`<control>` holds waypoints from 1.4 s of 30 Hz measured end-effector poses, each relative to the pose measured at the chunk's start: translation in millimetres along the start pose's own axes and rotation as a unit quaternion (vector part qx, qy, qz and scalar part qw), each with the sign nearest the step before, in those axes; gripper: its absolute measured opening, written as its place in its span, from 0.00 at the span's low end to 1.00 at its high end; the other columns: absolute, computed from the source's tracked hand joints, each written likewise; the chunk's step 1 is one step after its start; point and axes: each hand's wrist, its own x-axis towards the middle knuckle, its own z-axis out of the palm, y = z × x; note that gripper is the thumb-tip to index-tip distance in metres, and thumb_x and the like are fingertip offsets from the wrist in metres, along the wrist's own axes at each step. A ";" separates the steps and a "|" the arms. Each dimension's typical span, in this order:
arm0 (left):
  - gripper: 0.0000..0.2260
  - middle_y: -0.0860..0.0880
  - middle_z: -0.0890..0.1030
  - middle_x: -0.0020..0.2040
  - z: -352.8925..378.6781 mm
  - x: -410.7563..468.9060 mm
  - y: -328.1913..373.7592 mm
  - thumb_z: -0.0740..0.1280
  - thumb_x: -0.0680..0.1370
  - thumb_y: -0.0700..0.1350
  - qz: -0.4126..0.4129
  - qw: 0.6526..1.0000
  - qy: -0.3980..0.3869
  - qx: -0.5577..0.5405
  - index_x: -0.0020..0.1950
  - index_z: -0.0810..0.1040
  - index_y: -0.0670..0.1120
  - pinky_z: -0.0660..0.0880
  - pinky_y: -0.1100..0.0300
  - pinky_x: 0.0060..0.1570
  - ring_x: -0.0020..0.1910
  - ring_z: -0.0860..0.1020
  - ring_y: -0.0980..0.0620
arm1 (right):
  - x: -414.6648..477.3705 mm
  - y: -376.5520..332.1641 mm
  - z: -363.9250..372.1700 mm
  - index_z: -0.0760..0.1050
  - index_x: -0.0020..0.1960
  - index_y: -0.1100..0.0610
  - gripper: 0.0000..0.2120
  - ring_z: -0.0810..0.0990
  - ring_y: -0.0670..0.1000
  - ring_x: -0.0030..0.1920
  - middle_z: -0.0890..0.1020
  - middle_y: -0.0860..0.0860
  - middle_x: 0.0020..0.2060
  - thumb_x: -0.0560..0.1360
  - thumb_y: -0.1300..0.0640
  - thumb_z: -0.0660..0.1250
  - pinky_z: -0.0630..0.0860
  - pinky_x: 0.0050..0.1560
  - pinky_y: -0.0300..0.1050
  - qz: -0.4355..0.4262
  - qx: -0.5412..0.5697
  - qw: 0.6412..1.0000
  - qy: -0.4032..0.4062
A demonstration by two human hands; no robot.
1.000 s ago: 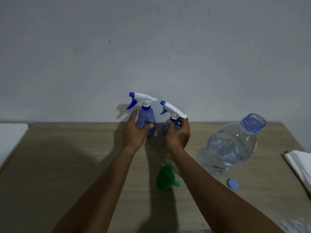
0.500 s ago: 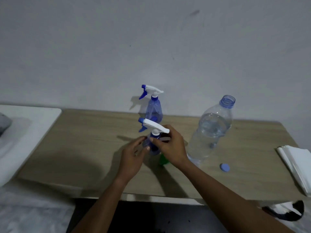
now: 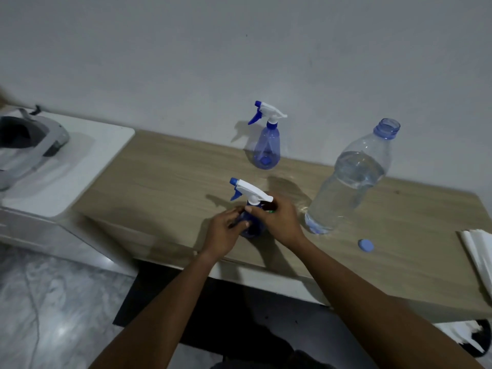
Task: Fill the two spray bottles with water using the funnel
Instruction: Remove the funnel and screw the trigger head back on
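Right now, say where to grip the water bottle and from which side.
Probably round the wide middle of the water bottle, coming from the right. It stands upright, uncapped and mostly full, so the neck gives poor control; the near spray bottle crowds its left.

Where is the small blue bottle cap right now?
Head view, right side: the small round blue plastic cap lies on the wooden table, beside the base of the large clear plastic water bottle.

Likely a plain room at home: wooden table (image 3: pixel 173 182) against bare white wall (image 3: pixel 239 49) (marbled floor (image 3: pixel 53 302) below).
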 end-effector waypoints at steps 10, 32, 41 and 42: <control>0.17 0.50 0.84 0.59 -5.6 11.3 -4.6 0.69 0.77 0.32 -0.040 0.998 -0.057 0.000 0.63 0.80 0.47 0.76 0.67 0.58 0.57 0.80 0.62 | 8.6 13.9 -3.3 0.80 0.46 0.57 0.09 0.77 0.45 0.36 0.83 0.53 0.37 0.71 0.56 0.79 0.75 0.40 0.45 -0.025 -0.010 1.000 -0.011; 0.15 0.45 0.84 0.58 -8.0 13.8 -4.0 0.67 0.79 0.34 -0.074 0.991 -0.104 0.049 0.66 0.79 0.38 0.75 0.67 0.57 0.57 0.80 0.59 | 12.2 3.3 -24.1 0.79 0.50 0.47 0.09 0.80 0.39 0.41 0.83 0.41 0.38 0.72 0.51 0.77 0.71 0.39 0.32 -0.076 -0.111 0.988 -0.081; 0.12 0.45 0.84 0.55 -6.8 15.6 -1.9 0.68 0.79 0.35 -0.098 0.988 -0.100 0.063 0.63 0.81 0.38 0.75 0.71 0.49 0.51 0.80 0.62 | 19.0 7.4 -20.2 0.76 0.43 0.52 0.11 0.78 0.48 0.36 0.80 0.46 0.34 0.73 0.48 0.76 0.71 0.37 0.45 -0.093 -0.200 0.973 -0.060; 0.12 0.45 0.84 0.54 -6.9 15.4 -1.4 0.68 0.79 0.35 -0.097 0.988 -0.101 0.061 0.63 0.80 0.39 0.75 0.71 0.50 0.52 0.80 0.61 | 18.8 7.9 -20.4 0.77 0.44 0.52 0.11 0.79 0.49 0.37 0.81 0.46 0.35 0.73 0.48 0.75 0.72 0.38 0.46 -0.098 -0.201 0.973 -0.061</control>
